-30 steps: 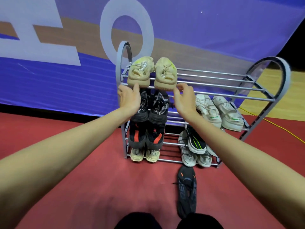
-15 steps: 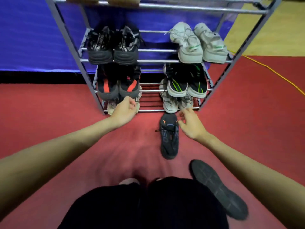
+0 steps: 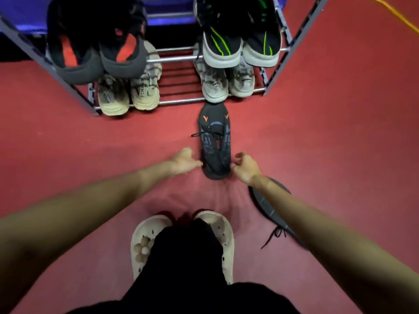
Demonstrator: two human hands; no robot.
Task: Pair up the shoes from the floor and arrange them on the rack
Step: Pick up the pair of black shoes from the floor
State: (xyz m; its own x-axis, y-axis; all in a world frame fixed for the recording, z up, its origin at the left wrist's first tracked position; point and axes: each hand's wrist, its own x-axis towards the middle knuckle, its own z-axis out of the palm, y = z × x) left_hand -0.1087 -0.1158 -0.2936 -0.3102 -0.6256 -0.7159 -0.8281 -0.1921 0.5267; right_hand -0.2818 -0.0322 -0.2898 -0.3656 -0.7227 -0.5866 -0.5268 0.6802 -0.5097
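Note:
A black sneaker (image 3: 215, 141) with orange marks lies upright on the red floor just in front of the rack (image 3: 181, 101). My left hand (image 3: 184, 161) and my right hand (image 3: 245, 167) flank its near end, fingertips touching its sides, neither closed around it. A second black sneaker (image 3: 267, 206) lies turned over with its sole showing, partly hidden under my right forearm, its lace trailing. The rack's bottom tier holds two beige pairs (image 3: 129, 91) (image 3: 226, 83), with a gap between them.
The tier above carries a black-and-red pair (image 3: 97, 57) and a black pair with green stripes (image 3: 240, 46). My feet in cream clogs (image 3: 145, 241) stand below the hands. A yellow cable (image 3: 399, 14) runs across the floor at the top right.
My view has dropped from the rack's top tier to the floor. Both hands came down from the beige shoes on top to either side of the black sneaker.

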